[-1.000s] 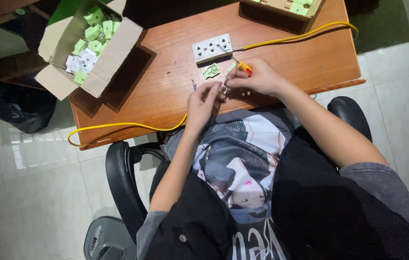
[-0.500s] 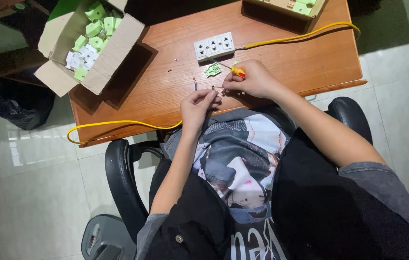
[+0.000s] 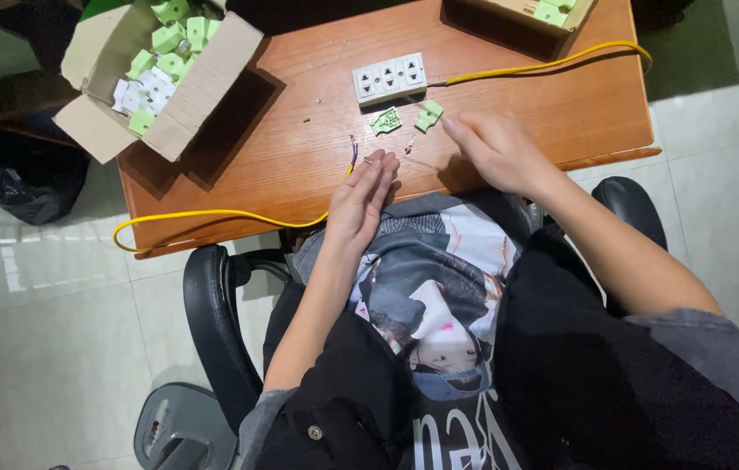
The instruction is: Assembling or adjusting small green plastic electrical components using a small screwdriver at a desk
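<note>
While my left hand (image 3: 363, 193) lies flat and open-fingered on the yellow cable (image 3: 213, 215), whose long axis runs along the near desk (image 3: 509, 96) edge with its stripped tip pointing away from me, my right hand (image 3: 496, 148) reaches, fingers loosely curled, toward small green parts (image 3: 429, 115) below the white socket strip (image 3: 389, 78).

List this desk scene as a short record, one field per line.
Left hand: rests at the table's near edge, fingers by the bared end of a yellow cable
Right hand: reaches toward a small green part
Second green part: lies just left of the first
Socket strip: white, on the table, joined to a second yellow cable
Open box: far left corner, holds green and white parts
Table: brown wood
</note>
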